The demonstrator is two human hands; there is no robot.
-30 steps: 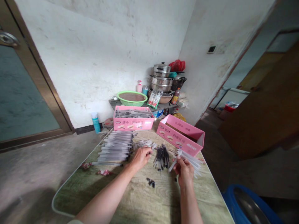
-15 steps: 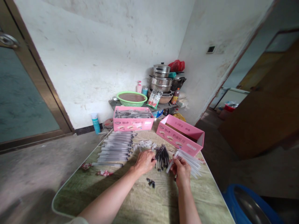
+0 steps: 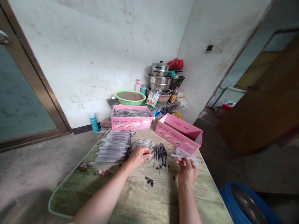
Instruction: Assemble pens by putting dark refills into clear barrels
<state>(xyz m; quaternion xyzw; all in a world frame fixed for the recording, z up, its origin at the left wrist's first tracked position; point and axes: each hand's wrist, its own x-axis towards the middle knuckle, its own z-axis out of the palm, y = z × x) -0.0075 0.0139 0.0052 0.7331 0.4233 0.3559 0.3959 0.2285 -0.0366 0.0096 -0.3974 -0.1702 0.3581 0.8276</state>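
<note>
My left hand is closed in a pinch at the left edge of a pile of dark pen refills. A thin pen refill sticks out to the right from its fingertips. On the right, my right hand has its fingers closed round a translucent pen barrel, above a heap of similar barrels. Small black caps lie in front of the refills, with a single cap nearer my right wrist. Behind my left hand are small whitish parts.
Rows of pens lie on the left of the table. A pink box full of pens and another pink box stand at the back. Beyond is a shelf with a green basin and pots.
My left hand has drawn slightly left from the refill pile, a refill now showing at its fingertips. My right hand has shifted right, and the barrel in it now lies nearly level. The view has tilted slightly.
</note>
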